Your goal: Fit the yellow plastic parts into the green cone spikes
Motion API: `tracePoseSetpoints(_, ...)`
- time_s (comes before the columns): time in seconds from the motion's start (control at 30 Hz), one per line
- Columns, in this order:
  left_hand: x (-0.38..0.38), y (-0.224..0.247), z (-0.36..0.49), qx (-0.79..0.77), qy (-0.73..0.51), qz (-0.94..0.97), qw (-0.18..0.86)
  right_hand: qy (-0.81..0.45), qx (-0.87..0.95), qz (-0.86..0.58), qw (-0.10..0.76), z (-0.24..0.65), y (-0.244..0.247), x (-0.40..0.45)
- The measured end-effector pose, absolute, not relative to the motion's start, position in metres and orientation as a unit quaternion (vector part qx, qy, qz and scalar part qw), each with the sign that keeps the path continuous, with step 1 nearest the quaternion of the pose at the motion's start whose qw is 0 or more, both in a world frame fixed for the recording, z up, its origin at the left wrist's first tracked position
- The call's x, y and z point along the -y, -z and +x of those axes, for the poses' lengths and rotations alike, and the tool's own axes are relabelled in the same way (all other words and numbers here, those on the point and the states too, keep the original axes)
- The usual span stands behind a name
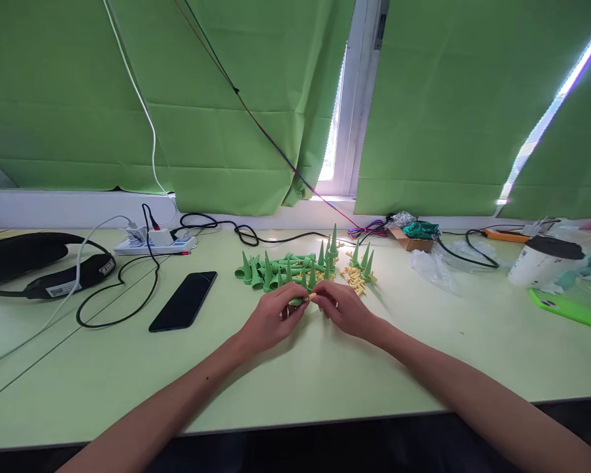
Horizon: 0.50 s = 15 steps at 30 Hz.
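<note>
My left hand [276, 312] pinches a green piece [296, 301], mostly hidden by its fingers. Close against it, my right hand [343, 307] has thumb and finger closed on a small yellow piece [312, 296], whose end meets the green one. Just beyond both hands lies a pile of green cone-shaped pieces [268, 270], some upright and some on their sides. Small yellow pieces [355, 281] are heaped at the pile's right, with a few green cones [368, 264] standing among them.
A black phone [183, 301] lies left of my hands. Headphones [69, 279], a power strip [154, 246] and cables are farther left. To the right are a small cardboard box [410, 240], plastic wrap [432, 270], a lidded cup [544, 261] and a green phone case [571, 311].
</note>
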<state>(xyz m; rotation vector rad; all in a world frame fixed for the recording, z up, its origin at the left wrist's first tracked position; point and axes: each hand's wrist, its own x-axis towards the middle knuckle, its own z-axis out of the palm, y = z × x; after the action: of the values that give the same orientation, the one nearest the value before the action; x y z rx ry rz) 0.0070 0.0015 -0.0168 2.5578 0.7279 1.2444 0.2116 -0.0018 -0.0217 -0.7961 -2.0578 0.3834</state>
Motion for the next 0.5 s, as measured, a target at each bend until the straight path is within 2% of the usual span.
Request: tracePoseSetpoints(0.5,-0.0005,0.0144,0.0078,-0.231,-0.442,0.863,0.084,-0.181,0.821,-0.319,0.437,0.2127,0.0253,0.0018)
